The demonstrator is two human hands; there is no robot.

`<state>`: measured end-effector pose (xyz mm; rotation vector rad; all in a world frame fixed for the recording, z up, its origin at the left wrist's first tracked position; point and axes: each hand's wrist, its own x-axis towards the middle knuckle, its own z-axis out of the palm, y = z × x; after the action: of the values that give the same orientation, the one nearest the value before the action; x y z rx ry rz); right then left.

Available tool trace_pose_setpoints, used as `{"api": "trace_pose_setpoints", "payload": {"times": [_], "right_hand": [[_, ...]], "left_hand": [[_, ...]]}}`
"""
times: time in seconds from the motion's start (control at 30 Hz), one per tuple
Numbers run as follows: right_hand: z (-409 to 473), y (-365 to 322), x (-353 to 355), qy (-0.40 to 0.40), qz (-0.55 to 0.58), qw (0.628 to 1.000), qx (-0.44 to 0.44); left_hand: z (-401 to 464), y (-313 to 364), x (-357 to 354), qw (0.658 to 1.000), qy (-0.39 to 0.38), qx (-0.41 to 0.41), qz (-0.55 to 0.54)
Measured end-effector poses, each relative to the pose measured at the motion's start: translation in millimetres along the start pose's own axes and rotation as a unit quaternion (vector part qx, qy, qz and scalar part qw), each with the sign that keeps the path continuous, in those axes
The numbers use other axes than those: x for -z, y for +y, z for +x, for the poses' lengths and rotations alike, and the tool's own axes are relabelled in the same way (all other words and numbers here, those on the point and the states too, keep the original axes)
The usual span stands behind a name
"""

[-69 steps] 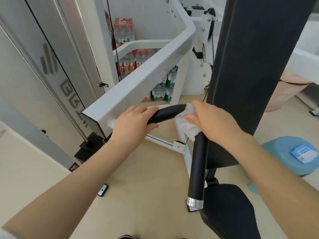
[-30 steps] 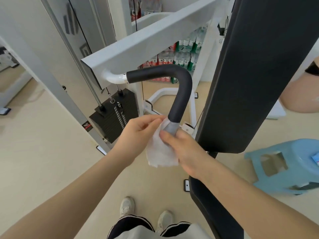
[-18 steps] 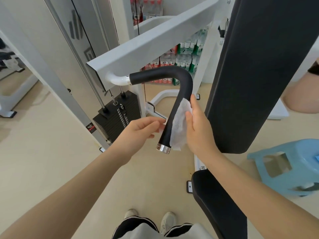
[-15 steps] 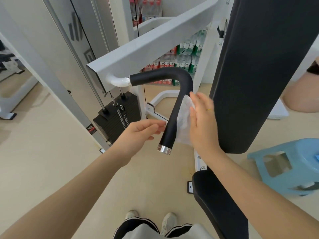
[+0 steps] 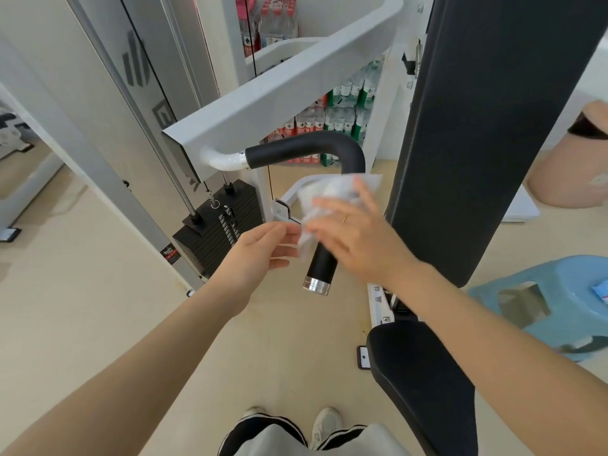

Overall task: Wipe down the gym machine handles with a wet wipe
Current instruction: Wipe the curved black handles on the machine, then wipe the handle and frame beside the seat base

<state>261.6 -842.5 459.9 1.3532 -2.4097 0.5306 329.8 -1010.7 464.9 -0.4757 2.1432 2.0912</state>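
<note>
1. The black handle (image 5: 302,148) curves downward at the centre of the frame, and the white wet wipe (image 5: 329,194) is draped over its upright part.
2. The right hand (image 5: 358,238) presses the wipe against the handle with straight, spread fingers.
3. The left hand (image 5: 260,255) reaches the wipe's lower-left edge with its fingers loosely extended. Blur hides whether they pinch it.

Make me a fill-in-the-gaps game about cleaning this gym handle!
1. The right hand presses a crumpled ___ wet wipe against the bent black padded handle.
2. The handle's lower end finishes in a shiny metal cap coloured ___.
3. The plastic stool on the floor to the right is light ___.
4. One finger of the right hand wears a thin gold ___.

Missing words: white, silver, blue, ring.
</note>
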Motion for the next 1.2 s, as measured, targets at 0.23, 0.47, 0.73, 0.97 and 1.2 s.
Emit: {"api": "trace_pose_setpoints", "payload": {"times": [0.23, 0.47, 0.73, 0.97, 1.2], "right_hand": [[-26, -22, -12, 0.005, 0.088, 0.996, 0.027], [-42, -76, -32, 0.119, 0.009, 0.991, 0.055], [-92, -141, -73, 0.035, 0.261, 0.823, -0.502], [-168, -275, -88, 0.333, 0.506, 0.438, -0.664], [-272, -490, -78, 0.408, 0.314, 0.314, -0.798]], "left_hand": [[-1, -7, 0, 0.999, -0.03, 0.005, -0.016], [-2, -22, 17, 0.994, -0.067, 0.002, 0.085], [-13, -56, 32, 0.901, -0.315, -0.046, 0.294], [-85, -119, 3, 0.737, -0.551, -0.095, 0.379], [-247, -200, -52, 0.488, -0.754, -0.095, 0.43]]}}
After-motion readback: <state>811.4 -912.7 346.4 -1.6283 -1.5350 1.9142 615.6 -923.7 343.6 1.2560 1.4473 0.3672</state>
